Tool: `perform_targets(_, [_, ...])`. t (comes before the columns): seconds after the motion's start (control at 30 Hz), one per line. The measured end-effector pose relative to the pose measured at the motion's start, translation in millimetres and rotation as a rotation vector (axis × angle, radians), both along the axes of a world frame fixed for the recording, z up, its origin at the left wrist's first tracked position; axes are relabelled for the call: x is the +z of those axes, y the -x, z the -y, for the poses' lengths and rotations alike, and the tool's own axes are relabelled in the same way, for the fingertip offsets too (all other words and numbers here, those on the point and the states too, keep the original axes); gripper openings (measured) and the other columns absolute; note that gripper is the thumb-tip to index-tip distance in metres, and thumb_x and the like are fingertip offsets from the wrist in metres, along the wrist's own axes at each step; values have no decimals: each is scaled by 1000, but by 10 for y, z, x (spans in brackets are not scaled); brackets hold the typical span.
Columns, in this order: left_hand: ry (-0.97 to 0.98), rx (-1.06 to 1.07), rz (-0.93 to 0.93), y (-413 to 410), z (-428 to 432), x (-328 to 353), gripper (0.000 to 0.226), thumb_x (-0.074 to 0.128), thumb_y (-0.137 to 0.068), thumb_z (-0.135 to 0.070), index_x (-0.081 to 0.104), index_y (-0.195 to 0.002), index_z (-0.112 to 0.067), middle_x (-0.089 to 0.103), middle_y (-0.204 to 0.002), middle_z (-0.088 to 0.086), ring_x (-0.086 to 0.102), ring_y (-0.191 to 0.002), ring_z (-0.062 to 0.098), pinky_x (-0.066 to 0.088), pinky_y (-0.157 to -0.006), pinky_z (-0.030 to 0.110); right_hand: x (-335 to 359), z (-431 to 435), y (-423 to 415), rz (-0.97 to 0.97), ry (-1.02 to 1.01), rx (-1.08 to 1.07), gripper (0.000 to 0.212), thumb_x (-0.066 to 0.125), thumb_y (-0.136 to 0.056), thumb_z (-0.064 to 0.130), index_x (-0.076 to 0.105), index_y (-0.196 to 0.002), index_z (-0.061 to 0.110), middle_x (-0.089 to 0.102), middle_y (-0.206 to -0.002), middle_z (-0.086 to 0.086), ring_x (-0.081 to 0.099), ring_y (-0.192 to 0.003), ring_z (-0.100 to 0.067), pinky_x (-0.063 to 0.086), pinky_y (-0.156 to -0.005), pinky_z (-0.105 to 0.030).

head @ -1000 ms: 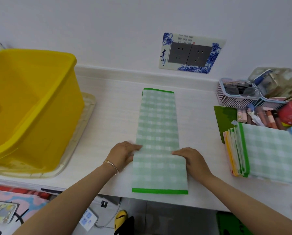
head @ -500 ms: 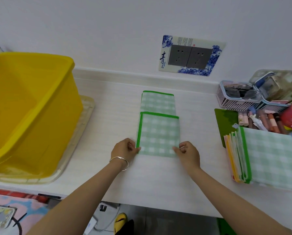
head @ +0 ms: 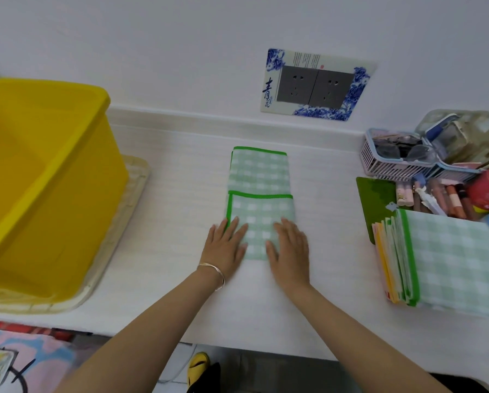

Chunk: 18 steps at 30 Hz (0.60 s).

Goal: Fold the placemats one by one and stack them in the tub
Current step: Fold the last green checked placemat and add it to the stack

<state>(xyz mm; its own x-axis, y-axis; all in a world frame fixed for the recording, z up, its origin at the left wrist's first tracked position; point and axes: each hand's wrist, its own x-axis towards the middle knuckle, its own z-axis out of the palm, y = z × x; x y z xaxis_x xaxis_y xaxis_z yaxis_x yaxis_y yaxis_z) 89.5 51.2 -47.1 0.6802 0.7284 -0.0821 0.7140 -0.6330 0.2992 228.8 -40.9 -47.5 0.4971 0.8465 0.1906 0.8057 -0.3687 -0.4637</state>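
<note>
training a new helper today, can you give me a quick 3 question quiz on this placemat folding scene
1. True or false: both hands lie flat on the green checked placemat on the white counter.
2. On which side of that placemat does the yellow tub stand? A) the person's left B) the person's right C) behind it, against the wall
3. Fill in: the pile of waiting placemats lies to the person's ____.

Key
1. True: the left hand and the right hand both press, palms down, on its near folded end.
2. A
3. right
</note>
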Motion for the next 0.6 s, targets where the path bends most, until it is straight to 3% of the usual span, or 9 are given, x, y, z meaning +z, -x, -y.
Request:
perform_targets(0.07, [-24,-14,-39,1,19,-39,93,-31,-70,-66,2,-149,-28,-3,-157,-4,-6,-145,20,-14,-111,31,-49,-84,95,24,63,70,56,32,-89,41,52,-132,11,42,-145,-9,36,-136,-26,7,-112,-33])
perform_targets(0.2, [-20,-7,-49,13,21,-74,103,-45,-58,-63,-6,-147,-28,-8,-157,-4,-11,-144,19,-17,-109,31,-113,-143,194,88,164,104,53,33,-91,42,54,-131,15,48,-141,-6,42,-132,-25,11,-111,-37])
perform_targets(0.33, [-8,-10,-41,24,17,-58,93,-42,-60,-65,-14,-140,-30,-11,-156,-6,-12,-144,17,-16,-110,32,-138,-116,86,124,206,142,63,19,-94,57,46,-138,21,42,-146,-3,35,-137,-22,6,-112,-34])
perform_targets(0.47, [-9,7,-33,14,29,-68,97,-31,-60,-77,-12,-144,-32,-21,-148,-13,-23,-136,9,-17,-110,33,-139,20,-188,128,253,152,75,8,-85,65,23,-148,27,14,-156,6,3,-144,-12,-10,-112,-29])
perform_targets(0.6, [-20,5,-66,8,37,-57,104,-30,-56,-80,-9,-147,-33,-21,-149,-12,-22,-138,9,-16,-112,35,-66,210,-488,116,349,151,80,-3,-77,67,3,-149,33,-1,-158,10,-7,-144,-10,-11,-114,-30])
